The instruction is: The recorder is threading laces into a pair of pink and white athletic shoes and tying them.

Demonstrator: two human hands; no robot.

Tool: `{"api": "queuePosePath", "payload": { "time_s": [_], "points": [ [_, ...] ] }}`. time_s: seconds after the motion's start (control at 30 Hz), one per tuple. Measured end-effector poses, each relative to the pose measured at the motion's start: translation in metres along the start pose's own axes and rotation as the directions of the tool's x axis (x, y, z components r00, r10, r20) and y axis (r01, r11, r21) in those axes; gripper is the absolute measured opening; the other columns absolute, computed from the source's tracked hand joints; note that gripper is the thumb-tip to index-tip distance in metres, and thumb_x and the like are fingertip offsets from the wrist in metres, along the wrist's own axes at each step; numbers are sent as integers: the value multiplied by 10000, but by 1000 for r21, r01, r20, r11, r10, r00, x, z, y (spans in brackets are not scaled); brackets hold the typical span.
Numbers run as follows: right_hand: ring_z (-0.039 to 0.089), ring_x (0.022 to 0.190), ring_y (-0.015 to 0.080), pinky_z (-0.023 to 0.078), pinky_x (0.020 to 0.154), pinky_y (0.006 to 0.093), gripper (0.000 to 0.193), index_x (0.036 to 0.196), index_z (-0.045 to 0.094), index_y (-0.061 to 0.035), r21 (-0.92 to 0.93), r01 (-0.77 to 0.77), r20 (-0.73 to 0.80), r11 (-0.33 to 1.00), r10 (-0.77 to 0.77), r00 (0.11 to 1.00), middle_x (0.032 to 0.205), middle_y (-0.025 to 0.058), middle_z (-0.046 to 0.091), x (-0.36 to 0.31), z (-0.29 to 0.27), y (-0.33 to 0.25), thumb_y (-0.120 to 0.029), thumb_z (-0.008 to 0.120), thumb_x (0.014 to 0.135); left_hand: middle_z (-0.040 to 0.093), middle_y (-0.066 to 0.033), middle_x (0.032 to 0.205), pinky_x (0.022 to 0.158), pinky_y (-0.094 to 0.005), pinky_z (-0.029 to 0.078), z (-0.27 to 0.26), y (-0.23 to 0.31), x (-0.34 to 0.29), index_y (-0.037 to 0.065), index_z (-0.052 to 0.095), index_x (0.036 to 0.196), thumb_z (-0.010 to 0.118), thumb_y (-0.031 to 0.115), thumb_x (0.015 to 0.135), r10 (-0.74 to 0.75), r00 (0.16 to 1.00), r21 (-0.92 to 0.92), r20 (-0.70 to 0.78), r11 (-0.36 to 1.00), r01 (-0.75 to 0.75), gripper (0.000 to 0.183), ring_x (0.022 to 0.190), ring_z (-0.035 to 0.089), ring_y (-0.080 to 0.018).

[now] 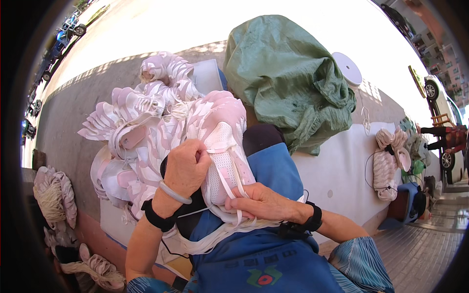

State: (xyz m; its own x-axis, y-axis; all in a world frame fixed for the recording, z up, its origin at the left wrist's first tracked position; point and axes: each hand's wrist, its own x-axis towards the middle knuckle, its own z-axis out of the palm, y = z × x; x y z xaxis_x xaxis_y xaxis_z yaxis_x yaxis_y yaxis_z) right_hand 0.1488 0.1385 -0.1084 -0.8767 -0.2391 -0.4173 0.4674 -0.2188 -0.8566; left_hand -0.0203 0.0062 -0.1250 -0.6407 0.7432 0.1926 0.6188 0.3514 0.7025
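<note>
A pink and white shoe upper (224, 170) lies on my lap, its mesh tongue facing up. A flat white shoelace (225, 182) runs across its front and down toward me. My left hand (184, 167) is closed at the upper's left edge, pinching the lace where it crosses the mesh. Lower down, my right hand (261, 201) is closed around the loose lace lengths, thumb and forefinger together. A bundle of white laces (210, 243) lies across my blue apron (264, 261).
Stacked pink and white uppers (132, 117) fill the left. A large green sack (283, 73) stands ahead, beside a white round disc (347, 69). A tied upper bundle (384, 168) rests on a white sheet (327, 188) at right, near a blue stool (401, 207). More uppers (54, 198) lie far left.
</note>
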Motion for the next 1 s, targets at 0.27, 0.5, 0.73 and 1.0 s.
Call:
{"api": "queuePosePath", "payload": {
  "time_s": [0.27,0.5,0.73,1.0],
  "points": [
    [466,593,57,388,549,237,265,878,609,-34,-33,-20,0,999,20,1000,606,-29,494,7,3,4,-264,506,961,565,-15,714,354,-190,382,-22,-13,-2,-11,588,921,565,116,894,-414,815,-492,406,652,577,132,434,494,-46],
    [471,519,71,372,494,240,310,787,595,-41,-30,87,-62,996,-88,994,560,-20,507,2,-4,12,-284,499,955,547,-35,730,341,-190,374,-9,11,8,-9,545,927,620,170,891,-398,822,-445,407,700,558,197,434,497,-58],
    [526,483,130,403,481,288,355,588,565,-12,-91,278,-41,956,-282,959,516,42,551,27,9,31,-275,544,824,472,-10,552,288,-217,339,-6,-31,-7,34,505,832,559,165,889,-401,848,-433,348,733,525,152,364,428,-83],
    [580,535,150,465,515,312,283,779,708,-39,-174,146,-191,974,-179,965,614,47,640,13,6,31,-308,634,828,564,-149,763,674,-406,462,-15,2,12,-43,555,976,507,139,915,-233,864,-125,446,940,318,198,761,579,-293]
  ]
}}
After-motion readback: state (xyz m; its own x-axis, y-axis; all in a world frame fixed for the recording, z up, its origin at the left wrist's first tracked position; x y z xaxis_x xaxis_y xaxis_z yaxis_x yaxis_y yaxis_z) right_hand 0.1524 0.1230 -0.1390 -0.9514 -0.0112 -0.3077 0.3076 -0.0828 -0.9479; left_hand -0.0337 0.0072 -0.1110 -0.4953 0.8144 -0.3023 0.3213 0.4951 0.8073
